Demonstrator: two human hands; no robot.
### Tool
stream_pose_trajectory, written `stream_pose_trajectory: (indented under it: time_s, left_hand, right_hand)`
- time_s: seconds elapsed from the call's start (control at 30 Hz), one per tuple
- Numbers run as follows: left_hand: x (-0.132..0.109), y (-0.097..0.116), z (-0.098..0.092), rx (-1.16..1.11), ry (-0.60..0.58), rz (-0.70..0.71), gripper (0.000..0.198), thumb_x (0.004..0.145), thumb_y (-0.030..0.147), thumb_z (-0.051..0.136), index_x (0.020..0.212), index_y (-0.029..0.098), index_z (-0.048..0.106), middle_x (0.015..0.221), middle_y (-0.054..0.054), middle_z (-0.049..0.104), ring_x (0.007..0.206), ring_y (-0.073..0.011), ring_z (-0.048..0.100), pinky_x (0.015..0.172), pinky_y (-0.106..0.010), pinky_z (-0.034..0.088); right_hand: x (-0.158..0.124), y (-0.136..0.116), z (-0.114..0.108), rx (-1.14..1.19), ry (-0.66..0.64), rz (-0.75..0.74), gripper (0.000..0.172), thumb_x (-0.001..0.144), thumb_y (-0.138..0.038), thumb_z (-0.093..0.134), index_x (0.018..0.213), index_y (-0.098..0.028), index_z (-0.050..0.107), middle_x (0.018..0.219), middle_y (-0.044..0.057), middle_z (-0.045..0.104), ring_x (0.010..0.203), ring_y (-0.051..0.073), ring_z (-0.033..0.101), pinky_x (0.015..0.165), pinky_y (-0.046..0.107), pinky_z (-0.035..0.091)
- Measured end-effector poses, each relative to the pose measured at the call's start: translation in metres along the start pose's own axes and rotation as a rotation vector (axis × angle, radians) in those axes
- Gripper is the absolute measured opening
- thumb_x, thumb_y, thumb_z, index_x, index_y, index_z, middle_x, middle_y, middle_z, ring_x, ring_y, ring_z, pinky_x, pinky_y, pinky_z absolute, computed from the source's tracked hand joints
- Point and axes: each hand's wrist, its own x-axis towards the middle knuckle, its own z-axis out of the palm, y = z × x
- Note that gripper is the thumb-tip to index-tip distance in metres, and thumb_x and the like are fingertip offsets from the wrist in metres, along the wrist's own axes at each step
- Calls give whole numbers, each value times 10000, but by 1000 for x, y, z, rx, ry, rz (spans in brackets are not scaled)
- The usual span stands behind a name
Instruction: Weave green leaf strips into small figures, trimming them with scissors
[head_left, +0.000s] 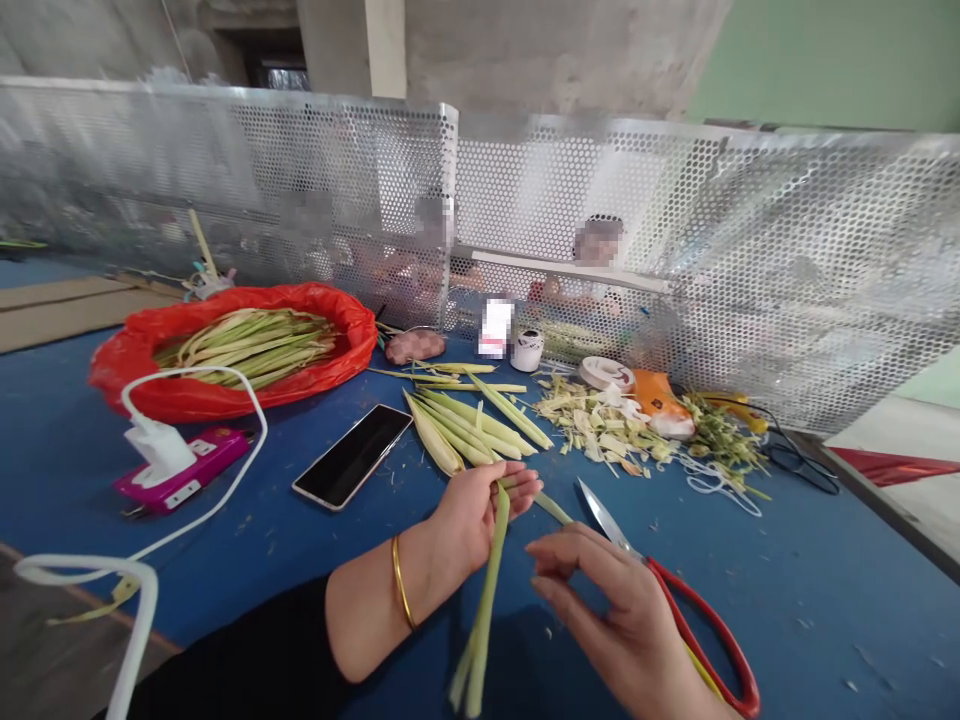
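My left hand [480,505], palm up with a gold bangle on its wrist, holds a long pale-green stalk [489,600] between thumb and fingers. The stalk's split lower end hangs towards me. To the right, my right hand [607,600] holds nothing; its thumb and forefinger are apart, and the other fingers are curled and partly hidden. Scissors [600,510] with red handles lie on the blue table just beyond and beside the right hand, partly covered by it. Past my left hand lies a fan of pale-green leaf sheaths [469,425].
A red plastic bag [315,300] full of stalks stands at left, near a purple power strip [184,475] with a white cable. A phone [352,457] lies flat. Trimmings [592,415], tape [606,374] and a lit phone [495,328] sit before a perforated metal screen [525,180]; people are behind it.
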Motion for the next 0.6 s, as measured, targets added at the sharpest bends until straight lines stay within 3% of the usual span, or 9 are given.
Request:
stream_pose_trajectory:
  time_s: [0.13,0.27,0.37,0.47,0.6]
  left_hand:
    - [1,3,0,-55,-5,-20,116,880,109,528,843,68,629,770,-114,716,662,-154,712,604,-204,572]
    - [0,6,0,-91,-3,-17,132,888,106,518,830,79,634,772,-106,718,673,-151,715,613,-201,575]
    - [0,6,0,-102,15,-7,135,890,116,525,820,76,633,779,-109,720,675,-151,716,616,-204,578]
    - [0,5,0,-100,27,19,135,889,121,530,826,71,638,791,-114,724,684,-158,719,625,-214,583]
    - [2,4,-1,-82,39,49,135,880,103,526,829,62,644,788,-123,726,685,-170,722,621,-222,583]
  right_hand:
    - [-5,-4,6,-166,-74,-118,112,840,-228,638,951,-231,658,822,62,678,724,196,637,640,273,512]
    - [-6,-1,17,-170,-132,94,93,791,-200,635,855,-229,574,778,20,654,688,165,618,616,240,501]
    - [-7,6,27,-199,-254,176,214,699,-185,699,753,-231,497,657,-35,634,550,124,585,497,194,431]
    - [-11,17,36,-423,-338,-63,276,656,-240,758,777,-230,510,647,-45,643,469,116,571,410,213,331]
    - [-14,32,45,-799,-257,-518,130,828,-221,634,941,-234,572,651,-36,638,443,122,572,398,264,281]
